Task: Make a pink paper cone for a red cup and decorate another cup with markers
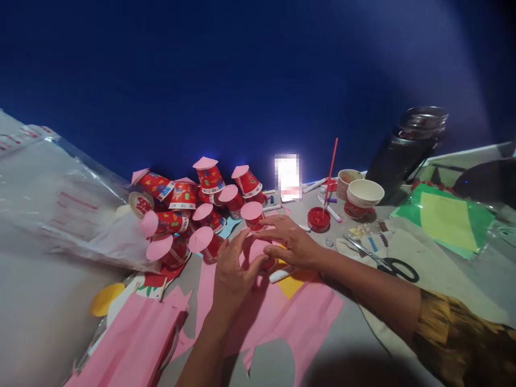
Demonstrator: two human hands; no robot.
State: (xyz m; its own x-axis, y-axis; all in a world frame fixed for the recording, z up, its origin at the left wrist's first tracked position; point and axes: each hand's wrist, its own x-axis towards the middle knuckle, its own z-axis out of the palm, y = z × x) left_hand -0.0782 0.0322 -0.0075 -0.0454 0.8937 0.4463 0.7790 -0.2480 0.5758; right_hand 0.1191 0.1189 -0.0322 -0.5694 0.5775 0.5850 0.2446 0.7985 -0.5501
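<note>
A red paper cup with a pink paper cone top (257, 248) stands between my two hands, largely covered by them. My left hand (236, 269) curves round its left side, thumb toward the front. From the right, my right hand (293, 243) bends its fingers and thumb about the same cup. Just behind my fingertips is another red cup with a pink cone (252, 211). One more pink-topped cup (203, 242) is beside my left hand. Under the hands lies cut pink paper (290, 317), with a white marker (281, 274) and a yellow-orange paper piece (296, 285) on it.
Several finished-looking cups (208, 177) cluster at the back left, near a clear plastic bag (92, 204). A lit phone (288, 177), red paint pot (318, 219), stacked cups (363, 196), scissors (382, 260) and black flask (399, 156) sit behind and right. Folded pink paper (129, 338) lies front left.
</note>
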